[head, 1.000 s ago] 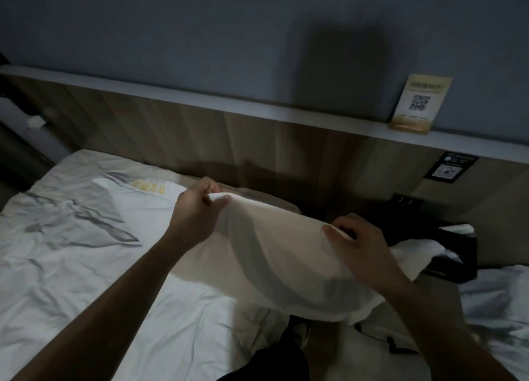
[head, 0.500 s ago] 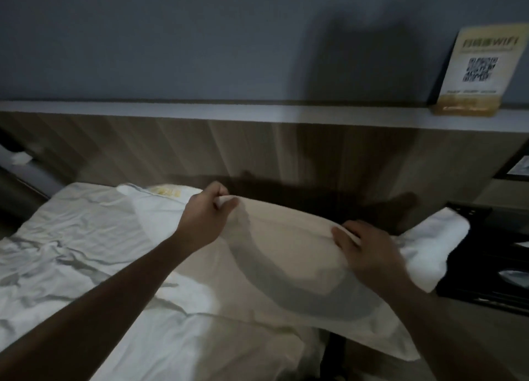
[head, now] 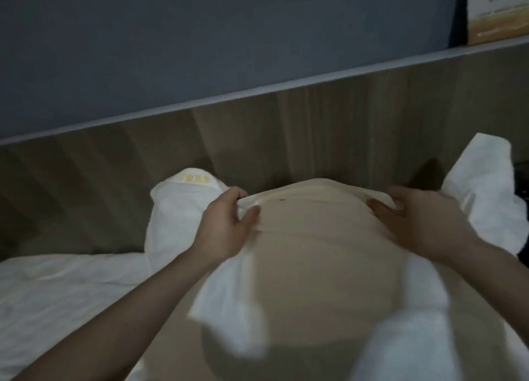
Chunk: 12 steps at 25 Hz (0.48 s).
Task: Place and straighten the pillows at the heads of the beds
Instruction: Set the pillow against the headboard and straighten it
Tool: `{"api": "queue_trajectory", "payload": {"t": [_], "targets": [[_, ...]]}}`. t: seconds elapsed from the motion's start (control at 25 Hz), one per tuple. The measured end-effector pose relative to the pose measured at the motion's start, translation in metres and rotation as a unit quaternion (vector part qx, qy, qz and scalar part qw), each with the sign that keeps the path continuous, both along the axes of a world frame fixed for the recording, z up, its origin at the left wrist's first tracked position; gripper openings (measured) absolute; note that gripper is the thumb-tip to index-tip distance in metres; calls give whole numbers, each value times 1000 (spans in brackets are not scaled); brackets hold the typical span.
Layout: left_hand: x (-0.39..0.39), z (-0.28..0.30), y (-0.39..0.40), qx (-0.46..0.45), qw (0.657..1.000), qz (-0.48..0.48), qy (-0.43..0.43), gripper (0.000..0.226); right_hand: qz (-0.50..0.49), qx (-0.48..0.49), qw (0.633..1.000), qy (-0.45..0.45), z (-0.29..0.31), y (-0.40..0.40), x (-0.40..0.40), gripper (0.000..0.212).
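Note:
A white pillow [head: 315,252] with loose case corners is held up in front of me, its top edge close to the wooden headboard [head: 257,140]. My left hand [head: 226,226] pinches the pillow's top edge left of centre. Right of centre, my right hand [head: 415,223] grips the same edge. One corner of the case with a yellow logo [head: 194,177] sticks up at the left, another corner [head: 486,180] at the right. The picture is blurred by motion.
The bed's white sheet [head: 57,294] spreads at lower left. A grey ledge [head: 257,90] tops the headboard, with a yellow card [head: 498,11] standing on it at the far right. A dark object [head: 522,177] sits at the right edge.
The pillow has been lifted and brought closer to the headboard, and now fills the lower middle of the view. Both hands keep their grip on its top edge. The view has swung left and nearer.

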<state>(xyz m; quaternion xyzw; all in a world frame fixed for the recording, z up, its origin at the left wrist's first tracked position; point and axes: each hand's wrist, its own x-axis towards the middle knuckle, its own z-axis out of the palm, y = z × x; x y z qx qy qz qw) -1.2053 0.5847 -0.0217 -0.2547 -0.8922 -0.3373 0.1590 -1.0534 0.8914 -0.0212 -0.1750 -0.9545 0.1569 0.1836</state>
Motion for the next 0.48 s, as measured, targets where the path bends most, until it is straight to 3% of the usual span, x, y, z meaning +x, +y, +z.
{"api": "queue_trajectory", "payload": {"t": [0.08,0.16,0.28,0.4,0.48], "targets": [[3,2,-17,-12,1000,-15,2,17,10,6,1000,7,11,-12,5,46],[-3,16,-39,-31,999,-20,-3,32,13,17,1000,13,27,-24,13,41],[-40,42,-84,104,987,59,-107,43,37,1,999,27,49,-34,13,25],[-81,35,-133,-3,974,192,-118,56,40,1,999,-11,53,-51,-1,17],[-90,17,-155,10,946,218,-241,73,18,5,999,-42,50,-62,-11,14]]}}
